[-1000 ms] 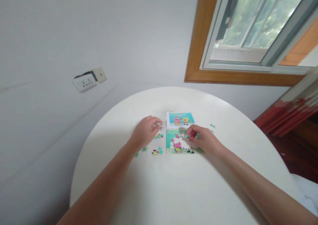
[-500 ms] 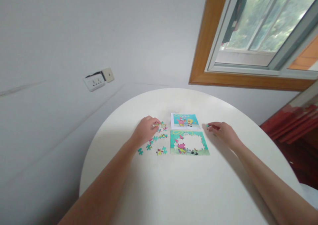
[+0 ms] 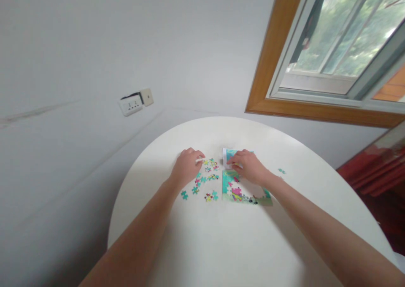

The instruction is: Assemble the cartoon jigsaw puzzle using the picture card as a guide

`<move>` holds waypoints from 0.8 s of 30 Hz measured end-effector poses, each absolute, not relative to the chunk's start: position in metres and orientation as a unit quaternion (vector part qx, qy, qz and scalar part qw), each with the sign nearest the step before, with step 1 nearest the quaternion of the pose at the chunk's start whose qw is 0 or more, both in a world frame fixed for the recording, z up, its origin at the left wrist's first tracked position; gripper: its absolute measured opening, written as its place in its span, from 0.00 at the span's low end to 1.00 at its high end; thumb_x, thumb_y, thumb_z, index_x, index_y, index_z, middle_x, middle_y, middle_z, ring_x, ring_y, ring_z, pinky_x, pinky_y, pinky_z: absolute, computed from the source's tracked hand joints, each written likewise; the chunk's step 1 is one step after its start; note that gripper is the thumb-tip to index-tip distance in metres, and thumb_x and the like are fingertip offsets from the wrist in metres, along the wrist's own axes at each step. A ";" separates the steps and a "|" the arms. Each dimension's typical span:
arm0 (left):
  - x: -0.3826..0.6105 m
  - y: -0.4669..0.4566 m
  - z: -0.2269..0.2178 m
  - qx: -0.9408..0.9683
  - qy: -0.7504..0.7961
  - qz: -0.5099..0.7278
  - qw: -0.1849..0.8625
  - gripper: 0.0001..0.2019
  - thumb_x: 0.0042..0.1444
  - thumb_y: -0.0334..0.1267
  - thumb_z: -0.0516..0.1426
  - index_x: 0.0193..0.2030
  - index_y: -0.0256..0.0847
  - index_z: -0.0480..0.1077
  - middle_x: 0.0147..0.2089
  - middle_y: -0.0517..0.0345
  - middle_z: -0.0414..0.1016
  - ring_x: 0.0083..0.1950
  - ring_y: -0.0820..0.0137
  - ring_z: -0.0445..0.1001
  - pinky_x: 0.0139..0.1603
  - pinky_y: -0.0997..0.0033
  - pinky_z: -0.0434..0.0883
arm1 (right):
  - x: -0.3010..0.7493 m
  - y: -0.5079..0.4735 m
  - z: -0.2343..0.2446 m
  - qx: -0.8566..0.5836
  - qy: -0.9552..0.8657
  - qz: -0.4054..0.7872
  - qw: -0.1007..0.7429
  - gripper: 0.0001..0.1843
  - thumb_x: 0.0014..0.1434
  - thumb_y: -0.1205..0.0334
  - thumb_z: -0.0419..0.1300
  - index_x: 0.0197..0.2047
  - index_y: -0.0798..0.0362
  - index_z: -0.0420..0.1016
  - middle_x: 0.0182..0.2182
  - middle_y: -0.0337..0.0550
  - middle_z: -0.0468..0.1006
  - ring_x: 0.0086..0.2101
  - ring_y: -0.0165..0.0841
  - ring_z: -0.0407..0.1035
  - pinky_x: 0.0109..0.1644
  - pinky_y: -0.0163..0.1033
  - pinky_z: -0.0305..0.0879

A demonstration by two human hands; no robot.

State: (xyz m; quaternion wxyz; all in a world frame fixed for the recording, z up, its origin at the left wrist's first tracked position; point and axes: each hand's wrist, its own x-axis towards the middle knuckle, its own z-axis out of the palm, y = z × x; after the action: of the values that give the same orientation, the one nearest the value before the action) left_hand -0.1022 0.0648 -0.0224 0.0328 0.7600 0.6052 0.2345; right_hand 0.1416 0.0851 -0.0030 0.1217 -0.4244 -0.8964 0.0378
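Note:
My left hand (image 3: 186, 164) rests at the left of the loose puzzle pieces (image 3: 211, 169), its fingers pinching a pale-edged puzzle piece (image 3: 199, 160). Above the printed picture card (image 3: 225, 157) is my right hand (image 3: 248, 167), fingers bent with a gap between thumb and fingertips and no piece visible in them. It hides much of the card and part of the partly filled jigsaw (image 3: 226, 181) below. The jigsaw has a teal border, some pink figure pieces and a white gap in its middle.
Several more pieces, including a teal piece (image 3: 184, 195), lie on the round white table (image 3: 202, 236). A pale teal piece (image 3: 281, 171) lies right of the jigsaw. Behind the table stand a wall with a socket (image 3: 131, 104) and a wooden-framed window (image 3: 262, 88).
My right hand has moved left from beside the jigsaw to over the picture card, leaving a teal piece on the table at right. My left hand has stayed nearly still. The view has shifted slightly.

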 end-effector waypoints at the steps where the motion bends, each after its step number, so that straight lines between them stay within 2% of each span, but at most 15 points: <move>1: -0.103 0.065 -0.023 0.762 0.604 0.232 0.026 0.10 0.55 0.33 0.54 0.42 0.43 0.74 0.40 0.53 0.71 0.45 0.63 0.68 0.52 0.62 0.65 | 0.130 0.090 -0.004 -0.423 -0.898 0.040 0.111 0.15 0.57 0.68 0.55 0.44 0.47 0.78 0.39 0.45 0.77 0.42 0.36 0.66 0.47 0.40 0.58; 5: -0.102 0.063 -0.029 0.766 0.604 0.223 0.012 0.11 0.56 0.33 0.53 0.43 0.43 0.73 0.40 0.52 0.70 0.46 0.63 0.68 0.53 0.62 0.64 | 0.101 0.105 -0.007 -0.420 -0.902 0.045 0.091 0.14 0.57 0.64 0.57 0.46 0.49 0.77 0.40 0.47 0.76 0.43 0.37 0.65 0.49 0.40 0.58; 10: -0.102 0.064 -0.032 0.766 0.605 0.213 0.040 0.11 0.56 0.33 0.54 0.45 0.42 0.73 0.41 0.51 0.70 0.47 0.63 0.68 0.53 0.62 0.65 | 0.089 0.111 -0.006 -0.414 -0.907 0.041 0.067 0.11 0.54 0.58 0.62 0.42 0.47 0.80 0.42 0.48 0.74 0.45 0.39 0.64 0.50 0.41 0.58; 18: -0.101 0.064 -0.032 0.768 0.600 0.211 0.067 0.11 0.54 0.34 0.56 0.45 0.44 0.74 0.42 0.52 0.70 0.46 0.64 0.69 0.55 0.61 0.64 | 0.082 0.120 -0.007 -0.430 -0.899 0.060 0.052 0.09 0.53 0.59 0.63 0.38 0.48 0.81 0.40 0.48 0.76 0.45 0.39 0.67 0.50 0.41 0.59; 24: -0.103 0.064 -0.032 0.768 0.602 0.203 0.077 0.12 0.54 0.34 0.56 0.46 0.45 0.74 0.42 0.53 0.70 0.45 0.64 0.70 0.54 0.63 0.65 | 0.083 0.122 -0.006 -0.439 -0.893 0.074 0.062 0.09 0.49 0.59 0.65 0.36 0.50 0.80 0.36 0.45 0.78 0.41 0.37 0.69 0.44 0.37 0.61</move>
State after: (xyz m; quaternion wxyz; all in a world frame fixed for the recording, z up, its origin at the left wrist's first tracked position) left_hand -0.1032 0.0641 -0.0317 0.0774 0.7683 0.6020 0.2033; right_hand 0.0831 0.1223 -0.0062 0.0621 -0.4387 -0.8935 0.0737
